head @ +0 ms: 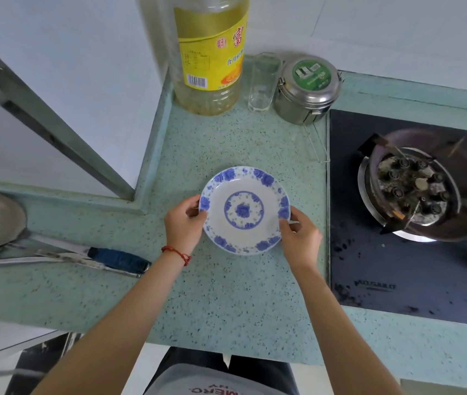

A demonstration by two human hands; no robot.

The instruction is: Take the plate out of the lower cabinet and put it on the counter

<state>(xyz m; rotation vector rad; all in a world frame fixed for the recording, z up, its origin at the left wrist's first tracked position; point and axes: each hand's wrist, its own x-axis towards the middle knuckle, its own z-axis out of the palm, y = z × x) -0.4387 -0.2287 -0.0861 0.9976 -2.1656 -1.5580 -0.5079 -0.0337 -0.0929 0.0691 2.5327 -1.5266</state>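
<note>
A white plate (244,210) with a blue flower pattern sits upright in the middle of the green speckled counter (226,297). My left hand (184,223) grips its left rim, thumb on top of the edge. My right hand (300,234) grips the right rim the same way. Whether the plate rests fully on the counter or hovers just above it I cannot tell. The lower cabinet is not in view.
At the back stand a big oil bottle (211,52), a clear glass (262,84) and a steel lidded tin (307,89). A black gas hob with a burner (414,189) lies to the right. Ladles with a blue handle (118,259) lie to the left.
</note>
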